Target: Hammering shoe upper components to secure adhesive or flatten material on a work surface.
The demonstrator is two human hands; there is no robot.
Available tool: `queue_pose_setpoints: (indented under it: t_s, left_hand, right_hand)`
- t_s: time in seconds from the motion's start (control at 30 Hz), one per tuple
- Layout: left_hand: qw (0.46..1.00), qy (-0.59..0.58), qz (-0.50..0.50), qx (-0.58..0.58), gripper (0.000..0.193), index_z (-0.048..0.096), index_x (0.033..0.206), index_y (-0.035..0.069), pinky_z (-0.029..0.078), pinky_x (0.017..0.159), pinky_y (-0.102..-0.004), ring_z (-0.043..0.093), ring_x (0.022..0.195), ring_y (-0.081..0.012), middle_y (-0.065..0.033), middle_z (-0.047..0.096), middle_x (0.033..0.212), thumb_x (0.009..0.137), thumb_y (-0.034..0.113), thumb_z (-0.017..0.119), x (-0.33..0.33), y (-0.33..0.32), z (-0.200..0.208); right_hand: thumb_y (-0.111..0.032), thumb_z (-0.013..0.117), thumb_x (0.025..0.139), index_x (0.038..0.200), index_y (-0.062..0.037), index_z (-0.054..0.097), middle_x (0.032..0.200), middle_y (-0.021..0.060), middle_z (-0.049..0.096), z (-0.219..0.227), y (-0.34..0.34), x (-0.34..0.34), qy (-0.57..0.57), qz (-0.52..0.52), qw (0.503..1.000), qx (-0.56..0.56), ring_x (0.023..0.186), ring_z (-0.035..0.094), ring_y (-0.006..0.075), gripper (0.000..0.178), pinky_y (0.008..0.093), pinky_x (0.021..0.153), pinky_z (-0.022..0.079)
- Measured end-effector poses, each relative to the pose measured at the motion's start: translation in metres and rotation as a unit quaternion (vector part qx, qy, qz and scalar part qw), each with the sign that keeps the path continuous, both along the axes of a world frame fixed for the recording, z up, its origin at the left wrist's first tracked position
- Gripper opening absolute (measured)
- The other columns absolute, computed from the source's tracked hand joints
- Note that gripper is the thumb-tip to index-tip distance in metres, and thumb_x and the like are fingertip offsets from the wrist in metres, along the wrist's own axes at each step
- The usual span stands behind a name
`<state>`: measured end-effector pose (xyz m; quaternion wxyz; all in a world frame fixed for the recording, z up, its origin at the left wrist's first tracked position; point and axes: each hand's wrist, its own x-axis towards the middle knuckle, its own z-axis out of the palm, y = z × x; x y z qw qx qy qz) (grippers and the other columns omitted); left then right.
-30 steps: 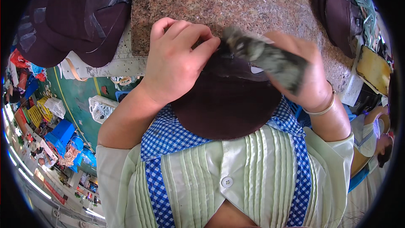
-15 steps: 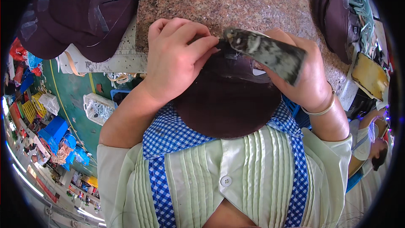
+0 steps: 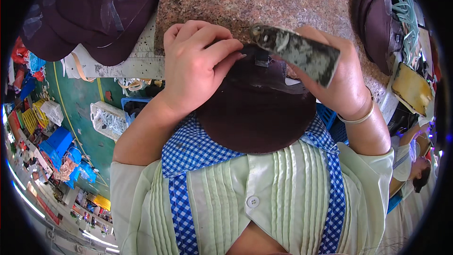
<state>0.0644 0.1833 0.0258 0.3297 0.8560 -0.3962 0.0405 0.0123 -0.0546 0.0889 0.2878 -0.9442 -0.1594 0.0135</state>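
Observation:
A dark brown, rounded flat piece point(image 3: 257, 118), its material like leather or cloth, hangs over the near edge of the stone slab, against my apron. My left hand point(image 3: 200, 63) pinches its far edge, thumb and forefinger together. Beside those fingertips, a small shiny dark tab point(image 3: 261, 58) sits on the piece. My right hand point(image 3: 347, 75) is closed around a scuffed, speckled grey-and-black blocky tool point(image 3: 302, 52), hammer-like, whose narrow end points at the far edge of the piece. How the right fingers wrap the tool is partly hidden behind it.
The speckled stone slab point(image 3: 264, 0) lies ahead. Stacked brown pieces point(image 3: 89, 14) lie at left beside a white marked ruler strip point(image 3: 146, 61); more brown pieces point(image 3: 375, 23) lie at right near pale green cords point(image 3: 406, 9). A white basket point(image 3: 108, 120) stands on the green floor. Another person point(image 3: 410, 160) sits at right.
The tool in my right hand has tilted slightly and its far end has dropped a little toward the slab. My left hand keeps its pinch. The whole view has shifted slightly.

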Motion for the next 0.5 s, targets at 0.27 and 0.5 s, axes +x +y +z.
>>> queue_pose_setpoints:
  t_s: [0.27, 0.5]
  left_hand:
    - [0.999, -0.033, -0.016, 0.005, 0.02, 0.074, 0.088, 0.016, 0.038, 0.087, -0.0419, 0.062, 0.091, -0.0189, 0.0049, 0.066, 0.09, 0.07, 0.018, 0.082, 0.0, 0.001, 0.001]
    - [0.999, -0.042, 0.013, -0.017, 0.02, 0.073, 0.085, 0.011, 0.041, 0.086, -0.0416, 0.063, 0.093, -0.0252, -0.0021, 0.067, 0.092, 0.067, 0.014, 0.081, -0.002, 0.002, -0.005]
  right_hand:
    - [-0.017, 0.075, 0.082, 0.088, -0.0065, 0.055, 0.071, 0.0127, 0.061, 0.005, 0.009, 0.007, -0.003, 0.038, 0.999, -0.007, 0.064, 0.064, 0.0358, 0.023, 0.0437, 0.055, 0.051]
    - [-0.02, 0.075, 0.083, 0.087, -0.0066, 0.055, 0.071, 0.0123, 0.062, -0.003, 0.004, 0.011, -0.017, 0.05, 0.998, 0.013, 0.063, 0.064, 0.0357, 0.025, 0.0434, 0.055, 0.051]
